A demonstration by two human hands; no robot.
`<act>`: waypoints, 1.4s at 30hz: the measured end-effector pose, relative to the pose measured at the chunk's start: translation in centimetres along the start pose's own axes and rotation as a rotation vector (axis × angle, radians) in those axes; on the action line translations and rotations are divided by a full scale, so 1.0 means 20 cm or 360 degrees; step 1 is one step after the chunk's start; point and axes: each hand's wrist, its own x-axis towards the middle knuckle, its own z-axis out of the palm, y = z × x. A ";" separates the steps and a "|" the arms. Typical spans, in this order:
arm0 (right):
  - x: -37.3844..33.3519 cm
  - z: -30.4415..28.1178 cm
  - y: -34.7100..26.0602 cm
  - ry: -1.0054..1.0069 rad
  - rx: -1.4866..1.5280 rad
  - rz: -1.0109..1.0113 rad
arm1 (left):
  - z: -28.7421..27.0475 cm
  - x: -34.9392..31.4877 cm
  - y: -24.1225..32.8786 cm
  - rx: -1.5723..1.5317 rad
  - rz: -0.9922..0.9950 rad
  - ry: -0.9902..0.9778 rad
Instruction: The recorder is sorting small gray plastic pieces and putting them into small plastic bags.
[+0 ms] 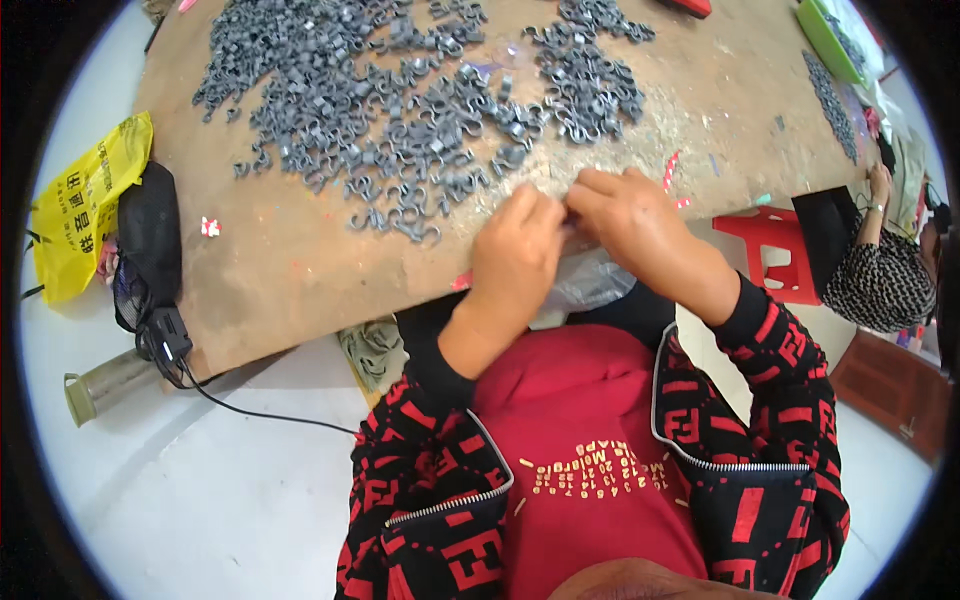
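My left hand (518,250) and my right hand (632,218) meet over the near edge of the table, with their fingertips close together. Both are closed in a pinch, and whatever lies between the fingers is hidden. Just beyond them spreads a big heap of small grey curved clips (320,95), the closest ones lying a short way from my left knuckles. A smaller pile of the same clips (590,90) sits farther off, past my right hand. Below my wrists a clear plastic bag (592,282) rests against my lap.
The brown tabletop (270,270) carries scraps of red-and-white tape (671,170). At left hang a yellow bag (95,205) and a black pouch (150,235) with a cable. A red stool (770,255), a green bin (832,40) and another person's patterned sleeve (880,285) are at right.
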 end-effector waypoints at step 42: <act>0.07 0.11 0.32 0.0755 0.0172 0.0286 | -0.47 0.27 -0.16 0.0499 0.0131 0.0029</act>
